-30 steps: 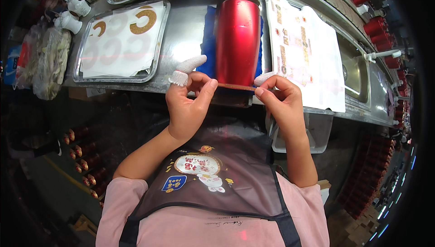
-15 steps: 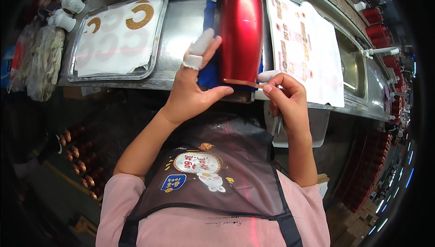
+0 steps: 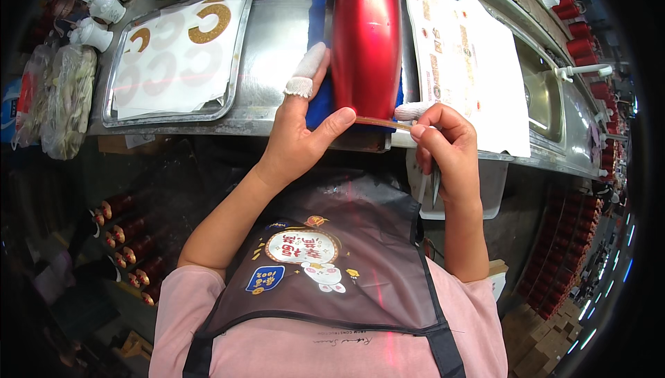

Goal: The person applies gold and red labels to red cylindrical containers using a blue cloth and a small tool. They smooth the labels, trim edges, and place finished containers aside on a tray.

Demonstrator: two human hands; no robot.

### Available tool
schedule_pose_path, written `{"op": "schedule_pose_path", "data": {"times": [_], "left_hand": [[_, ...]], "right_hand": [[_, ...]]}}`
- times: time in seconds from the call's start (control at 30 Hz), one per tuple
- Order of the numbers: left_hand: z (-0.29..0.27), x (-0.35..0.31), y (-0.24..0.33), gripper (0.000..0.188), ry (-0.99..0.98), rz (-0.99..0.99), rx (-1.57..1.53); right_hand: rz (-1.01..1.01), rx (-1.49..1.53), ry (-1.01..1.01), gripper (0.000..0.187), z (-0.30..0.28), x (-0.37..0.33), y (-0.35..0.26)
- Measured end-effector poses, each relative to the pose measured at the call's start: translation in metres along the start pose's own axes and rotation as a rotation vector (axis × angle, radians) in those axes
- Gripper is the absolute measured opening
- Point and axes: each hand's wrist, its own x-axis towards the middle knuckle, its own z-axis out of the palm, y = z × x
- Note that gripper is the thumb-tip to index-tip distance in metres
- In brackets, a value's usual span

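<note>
A glossy red bottle (image 3: 367, 49) lies with its silver neck away from me and its base toward me. A thin gold-brown strip (image 3: 382, 123) runs along the base edge and off to the right. My left hand (image 3: 294, 125) has its fingers stretched out beside the bottle, the white-covered index finger along its left side. Its thumb presses the strip's left end at the base. My right hand (image 3: 447, 146) pinches the strip's right end between thumb and index finger. A thin pointed metal tool (image 3: 436, 187) sticks out below that palm. Another white-covered finger rests near the bottle's right side.
Left on the steel counter (image 3: 277, 31) is a metal tray (image 3: 239, 66) with white sheets and gold C-shaped pieces. Printed sticker sheets (image 3: 485, 87) lie right of the bottle, before a sink (image 3: 544, 94). Blue cloth (image 3: 318, 101) shows under the bottle. A white bin (image 3: 488, 191) hangs below the counter.
My left thumb has moved up onto the strip at the bottle's base. My right hand has shifted slightly right, with more of the strip showing straight between the hands.
</note>
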Motion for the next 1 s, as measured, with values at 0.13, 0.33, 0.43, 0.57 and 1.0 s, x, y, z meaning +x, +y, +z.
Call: {"op": "schedule_pose_path", "data": {"times": [0.13,0.33,0.43,0.57,1.0], "left_hand": [[-0.0034,0.0003,-0.0015,0.08,-0.005,-0.067,-0.17],[-0.0017,-0.0001,-0.001,0.081,0.002,-0.083,-0.259],[0.0003,-0.0007,0.0004,0.083,-0.015,-0.019,-0.031],[0.0038,-0.0013,0.0001,0.086,0.01,-0.087,-0.231],[-0.0029,-0.0015,-0.0001,0.079,0.013,-0.147,-0.415]], "right_hand": [[-0.009,0.003,-0.017,0.013,-0.0004,0.0,0.001],[-0.032,-0.038,0.007,0.012,0.0025,0.0005,0.0012],[-0.032,-0.046,0.01,0.012,0.0024,-0.0001,0.0017],[-0.027,-0.042,0.02,0.012,0.0006,0.0002,0.0033],[-0.027,-0.029,0.008,0.012,-0.001,0.0019,0.0065]]}}
